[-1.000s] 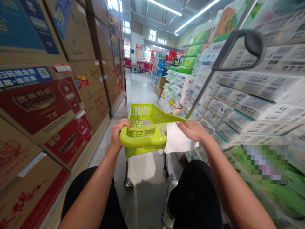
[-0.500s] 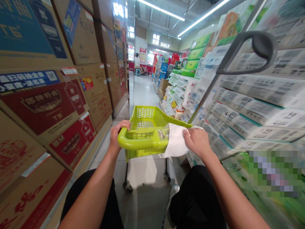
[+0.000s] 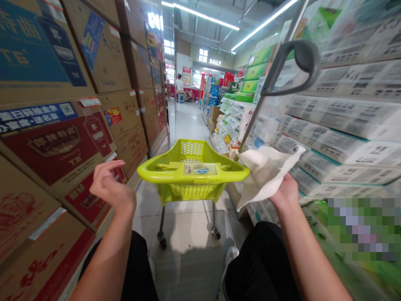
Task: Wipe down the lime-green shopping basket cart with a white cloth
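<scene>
A lime-green shopping cart (image 3: 194,179) stands ahead of me in the aisle, its rounded rim turned towards me and a label panel (image 3: 200,169) at the middle of that rim. To the left of it, apart from the rim, my left hand (image 3: 109,184) is raised with nothing in it and its fingers stretched out. On the other side my right hand (image 3: 286,191) grips a white cloth (image 3: 266,173), spread out and wrinkled beside the rim's right end. Part of that hand's fingers is hidden behind the cloth.
Stacked cartons (image 3: 56,138) wall the left side. Packs of paper goods (image 3: 341,146) are piled on the right. A metal pole (image 3: 253,119) with a grey loop handle (image 3: 314,73) rises by the cart. Far down the aisle a person (image 3: 179,82) is near a blue stool (image 3: 180,98).
My left hand has let go of the cart and moved left. My right hand has lifted off the rim to the right with the cloth, which now hangs spread. The cart's near side has turned.
</scene>
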Motion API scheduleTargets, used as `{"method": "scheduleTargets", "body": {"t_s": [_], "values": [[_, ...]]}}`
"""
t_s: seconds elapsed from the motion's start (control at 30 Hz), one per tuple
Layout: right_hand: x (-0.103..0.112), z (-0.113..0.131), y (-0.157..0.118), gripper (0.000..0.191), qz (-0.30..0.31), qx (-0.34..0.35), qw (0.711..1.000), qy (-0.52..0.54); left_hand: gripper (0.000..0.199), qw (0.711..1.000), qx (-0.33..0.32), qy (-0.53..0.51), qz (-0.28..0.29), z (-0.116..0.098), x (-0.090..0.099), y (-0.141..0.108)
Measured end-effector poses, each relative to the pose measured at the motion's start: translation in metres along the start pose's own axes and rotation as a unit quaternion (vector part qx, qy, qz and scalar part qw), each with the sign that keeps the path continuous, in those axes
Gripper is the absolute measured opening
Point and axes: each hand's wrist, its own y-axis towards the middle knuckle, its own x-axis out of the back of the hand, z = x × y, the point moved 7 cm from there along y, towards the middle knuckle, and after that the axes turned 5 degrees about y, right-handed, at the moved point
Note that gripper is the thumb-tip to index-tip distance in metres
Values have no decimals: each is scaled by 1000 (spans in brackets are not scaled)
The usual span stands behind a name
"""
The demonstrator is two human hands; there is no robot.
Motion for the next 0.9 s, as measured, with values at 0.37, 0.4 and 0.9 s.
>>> {"method": "scheduleTargets", "body": {"t_s": [0.37, 0.4, 0.9], "values": [[74, -42, 8, 40, -17, -19, 996, 81, 50, 818, -290, 163, 469, -186, -172, -146], [74, -43, 7, 40, -9, -22, 996, 85, 49, 807, -290, 181, 481, -182, -182, -150], [31, -39, 7, 28, 76, 1, 993, 92, 32, 836, -353, 96, 409, -71, -73, -28]]}}
